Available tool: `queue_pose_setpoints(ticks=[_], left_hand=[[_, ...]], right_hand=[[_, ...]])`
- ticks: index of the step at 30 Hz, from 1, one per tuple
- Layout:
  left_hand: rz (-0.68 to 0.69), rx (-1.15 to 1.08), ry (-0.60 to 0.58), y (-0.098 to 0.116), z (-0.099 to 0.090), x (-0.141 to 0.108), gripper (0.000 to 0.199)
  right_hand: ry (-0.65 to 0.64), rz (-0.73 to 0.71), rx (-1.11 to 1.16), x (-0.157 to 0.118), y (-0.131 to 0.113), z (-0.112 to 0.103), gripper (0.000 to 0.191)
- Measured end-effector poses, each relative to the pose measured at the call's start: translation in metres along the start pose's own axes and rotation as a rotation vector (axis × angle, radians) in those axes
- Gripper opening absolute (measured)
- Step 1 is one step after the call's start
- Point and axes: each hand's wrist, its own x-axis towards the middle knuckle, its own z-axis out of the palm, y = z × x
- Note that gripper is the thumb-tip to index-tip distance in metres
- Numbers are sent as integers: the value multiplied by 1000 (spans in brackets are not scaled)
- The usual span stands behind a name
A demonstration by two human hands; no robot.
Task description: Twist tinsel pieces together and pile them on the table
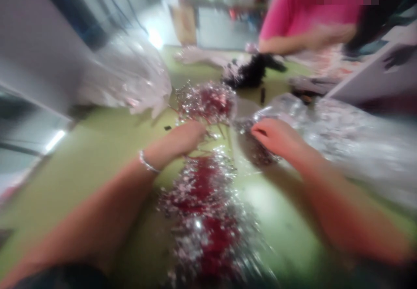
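Observation:
The whole view is smeared by motion. My left hand (pixel 190 137), with a pale bracelet at the wrist, is curled closed between two bunches of red and silver tinsel. The nearer tinsel bunch (pixel 208 193) runs down toward me; the farther tinsel bunch (pixel 208 100) lies just beyond that hand. What its fingers hold is hidden. To the right, my right hand (pixel 276 137) has its thumb and fingers drawn together above a dark silvery heap (pixel 257 150) by clear plastic. Whether anything is pinched there I cannot make out.
Clear plastic bags (pixel 130 76) lie at the back left, and more plastic wrapping (pixel 368 137) covers the right side. A black bundle (pixel 250 70) rests farther back on the green table (pixel 107 150). Across it is a person in a pink top (pixel 286 15), beside a white panel (pixel 381 67).

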Motion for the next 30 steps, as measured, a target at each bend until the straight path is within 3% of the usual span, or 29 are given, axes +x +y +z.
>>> queue_pose_setpoints(ticks=[3,9,14,19,24,30], left_hand=[[-139,-10,7,8,-12,-1,15],[-225,-209,286,15,-31,-2,19],[-232,-442,225,28,-30,-6,27],[-61,-519,98,43,-17,-7,33],[69,-463,55,52,-3,-7,32],[65,-331,39,53,0,-7,32]], right_hand=[[-50,2,-83,-1,-1,2,22],[2,26,-281,2,-10,26,20],[64,35,-311,5,-15,34,27],[230,98,30,-4,-28,22,26],[347,-14,522,-14,-46,16,18],[341,-38,611,-16,-52,20,16]])
